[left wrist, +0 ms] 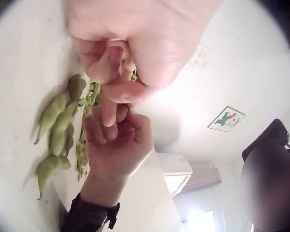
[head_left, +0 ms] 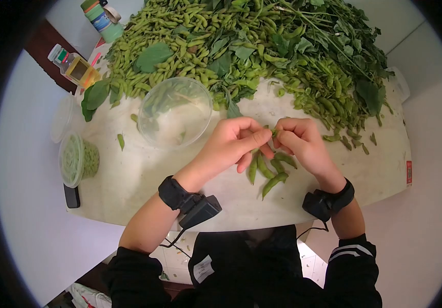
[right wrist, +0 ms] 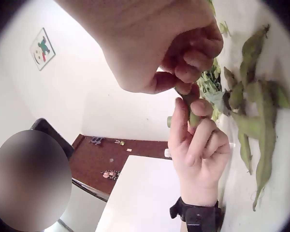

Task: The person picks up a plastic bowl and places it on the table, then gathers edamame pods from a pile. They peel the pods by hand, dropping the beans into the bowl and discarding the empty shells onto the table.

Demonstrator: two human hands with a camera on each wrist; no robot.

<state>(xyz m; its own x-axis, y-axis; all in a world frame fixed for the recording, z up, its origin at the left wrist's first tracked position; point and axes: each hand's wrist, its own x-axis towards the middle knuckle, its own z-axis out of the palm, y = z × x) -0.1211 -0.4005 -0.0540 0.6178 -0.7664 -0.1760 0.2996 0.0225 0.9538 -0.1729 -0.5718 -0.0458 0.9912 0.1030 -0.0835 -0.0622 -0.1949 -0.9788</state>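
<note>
Fingers of my left hand (head_left: 236,141) hold a green soybean pod (right wrist: 191,107) between thumb and fingertips. My right hand (head_left: 303,141) pinches the pod's upper end with thumb and forefinger, so the two hands meet over the near part of the table. Several more soybean pods (head_left: 274,183) lie on the tabletop just below the hands. In the left wrist view, the left hand (left wrist: 140,43) hides most of the held pod, while other pods (left wrist: 53,116) show beside it on the white surface.
A clear plastic bowl (head_left: 167,134) stands left of the hands. A big heap of pods (head_left: 180,31) and leafy stalks (head_left: 328,31) covers the table's far side. At the left are a lidded tub of green beans (head_left: 91,160), a black phone (head_left: 72,196) and a bottle (head_left: 77,69).
</note>
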